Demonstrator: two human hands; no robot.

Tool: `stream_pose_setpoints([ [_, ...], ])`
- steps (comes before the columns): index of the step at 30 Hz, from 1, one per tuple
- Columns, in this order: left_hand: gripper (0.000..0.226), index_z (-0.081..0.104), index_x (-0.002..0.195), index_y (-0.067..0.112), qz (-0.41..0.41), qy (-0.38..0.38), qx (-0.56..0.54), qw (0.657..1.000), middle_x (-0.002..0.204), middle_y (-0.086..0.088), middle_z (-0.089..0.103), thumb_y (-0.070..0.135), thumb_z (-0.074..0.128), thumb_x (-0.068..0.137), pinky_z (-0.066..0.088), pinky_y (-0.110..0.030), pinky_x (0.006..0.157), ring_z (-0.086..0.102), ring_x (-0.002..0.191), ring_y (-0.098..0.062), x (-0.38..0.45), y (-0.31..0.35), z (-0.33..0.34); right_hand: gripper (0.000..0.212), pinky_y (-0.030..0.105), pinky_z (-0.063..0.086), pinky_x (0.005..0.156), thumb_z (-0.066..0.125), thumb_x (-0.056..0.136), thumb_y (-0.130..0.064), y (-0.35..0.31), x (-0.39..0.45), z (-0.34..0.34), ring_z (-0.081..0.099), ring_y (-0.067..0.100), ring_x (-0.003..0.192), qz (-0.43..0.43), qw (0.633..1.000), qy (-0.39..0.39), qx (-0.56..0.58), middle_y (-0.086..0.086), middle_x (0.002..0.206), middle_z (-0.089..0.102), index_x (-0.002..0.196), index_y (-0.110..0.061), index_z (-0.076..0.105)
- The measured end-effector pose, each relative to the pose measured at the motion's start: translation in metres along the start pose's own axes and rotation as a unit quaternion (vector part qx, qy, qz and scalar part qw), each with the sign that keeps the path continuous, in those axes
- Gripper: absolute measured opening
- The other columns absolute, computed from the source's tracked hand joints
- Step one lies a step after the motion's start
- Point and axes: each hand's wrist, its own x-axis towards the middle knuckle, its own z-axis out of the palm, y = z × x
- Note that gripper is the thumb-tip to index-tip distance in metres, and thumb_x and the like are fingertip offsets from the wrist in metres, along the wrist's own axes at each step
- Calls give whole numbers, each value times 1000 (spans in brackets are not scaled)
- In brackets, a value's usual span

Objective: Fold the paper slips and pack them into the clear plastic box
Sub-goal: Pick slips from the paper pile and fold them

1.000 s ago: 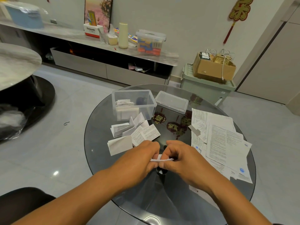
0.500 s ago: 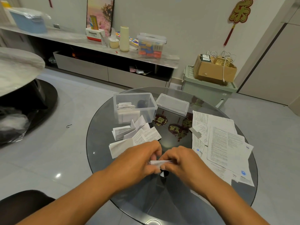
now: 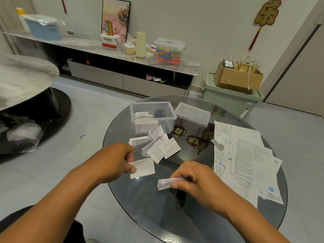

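At the round smoked-glass table (image 3: 133,199), your left hand (image 3: 114,161) hovers over a folded white slip (image 3: 142,168) lying flat on the glass, fingers curled and thumb at its near-left edge; whether you are gripping it or only touching it cannot be told from here. If this slip goes in next, pinch it across the fold, not by a loose corner, so the layers do not spring apart. Just beyond, a loose heap of folded slips (image 3: 157,146) fans out, thin printed paper with sharp creases, some flaps standing up and overlapping. Behind the heap stands the clear plastic box (image 3: 152,118), rigid, rectangular and open-topped, a few folded slips stacked against its left wall and a dark object, too unclear to name, at its rear. Set new slips on edge beside that stack to save room. The box's clear lid (image 3: 192,114) lies just to its right on the glass. Nearer you, your right hand (image 3: 191,178) is closed around a thick folded wad of paper (image 3: 164,184), thumb and fingers clamped on one end while the creased end sticks out to the left. The wad looks bulky and springy, so press the fold flat against the hard glass before letting go. Far right, a spread of unfolded printed sheets (image 3: 245,158), long, limp and lightly wrinkled, lies overlapping near the table's edge, not yet folded.
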Motion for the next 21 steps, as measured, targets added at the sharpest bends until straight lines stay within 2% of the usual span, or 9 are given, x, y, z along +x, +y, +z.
stream_pose_setpoints([
  [2,23,57,82,22,24,-20,4,999,87,5,64,30,78,85,44,-29,66,59,78,-15,-3,7,5,10,22,49,82,73,94,-37,-3,1,2,58,4,98,-3,1000,-8,16,-16,102,59,101,-32,78],
  [5,21,53,79,25,66,-31,2,997,84,7,62,25,74,84,46,-32,67,59,77,-15,-6,18,19,17,20,45,96,73,92,-41,-5,3,7,47,-5,119,-21,1000,-14,-18,-28,128,50,106,-34,80],
  [9,21,53,79,27,122,-8,-34,992,76,11,57,19,72,85,40,-22,57,54,68,-12,-6,29,29,15,23,39,104,74,92,-40,-8,6,8,37,-5,127,-26,998,-5,-52,-27,151,39,105,-35,79],
  [11,23,53,81,27,152,-3,-74,986,74,9,59,16,73,85,45,-23,58,53,65,-9,-4,32,29,9,21,40,102,73,93,-38,-9,7,7,42,-5,126,-19,999,8,-37,-25,145,50,100,-34,78],
  [13,23,55,84,28,177,-16,-129,976,75,6,62,13,74,86,49,-20,62,53,63,-5,-4,35,27,6,22,46,91,72,93,-38,-6,6,6,50,-4,111,-13,999,36,-26,-22,118,64,97,-34,75],
  [15,24,59,89,27,186,-30,-180,965,81,5,66,7,71,87,53,-20,68,59,68,-4,-4,33,23,8,17,45,78,70,94,-41,-5,3,5,53,-2,98,-4,997,69,-30,-19,100,59,103,-39,69],
  [17,25,60,94,29,182,-18,-211,960,87,5,68,5,67,90,54,-22,72,63,75,-7,1,28,18,27,16,44,79,66,97,-41,-2,1,3,51,-1,97,-10,994,91,-57,-20,103,52,119,-50,54],
  [19,18,61,98,30,160,47,-208,964,85,3,66,13,63,94,54,-27,72,61,72,-8,9,24,18,46,19,45,84,63,100,-38,1,1,0,50,2,100,-22,991,86,-99,-16,108,52,135,-55,39],
  [21,11,61,105,29,129,126,-172,968,83,7,64,25,66,95,52,-32,70,60,72,-11,16,23,21,35,26,46,84,61,101,-33,1,5,0,51,8,100,-38,985,55,-156,-12,106,56,132,-46,51],
])
